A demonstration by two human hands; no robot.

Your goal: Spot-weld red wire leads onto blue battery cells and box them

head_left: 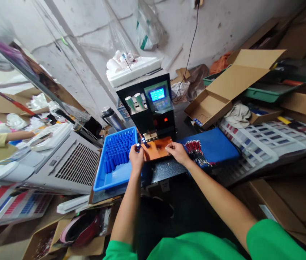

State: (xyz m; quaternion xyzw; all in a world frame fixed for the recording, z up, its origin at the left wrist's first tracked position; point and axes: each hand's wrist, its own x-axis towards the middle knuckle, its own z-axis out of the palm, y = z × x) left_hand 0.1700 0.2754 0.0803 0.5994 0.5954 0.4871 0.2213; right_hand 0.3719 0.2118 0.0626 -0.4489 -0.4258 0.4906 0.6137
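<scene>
Right now I have the left hand (pixel 136 158) closed around a small blue cylinder (pixel 138 145), its pale end up, over the left edge of the orange board (pixel 156 149). Just beside it, a second blue cylinder (pixel 145 143) sits by the metal fixture (pixel 150 136) at the foot of the black machine (pixel 144 124). And over on the right, I see the right hand (pixel 177 151) with its fingertips pinched together above the board's right side; whether they grip something thin, I can't tell.

Left of the board, the blue tray (pixel 97 185) carries rows of upright blue cylinders (pixel 120 148). To the right, a bundle of red and black wires (pixel 194 150) lies on a blue surface (pixel 222 144), near an open cardboard box (pixel 209 104). Up top, the machine's screen (pixel 157 94) glows blue. Far left, another person's arm (pixel 20 135) reaches in.
</scene>
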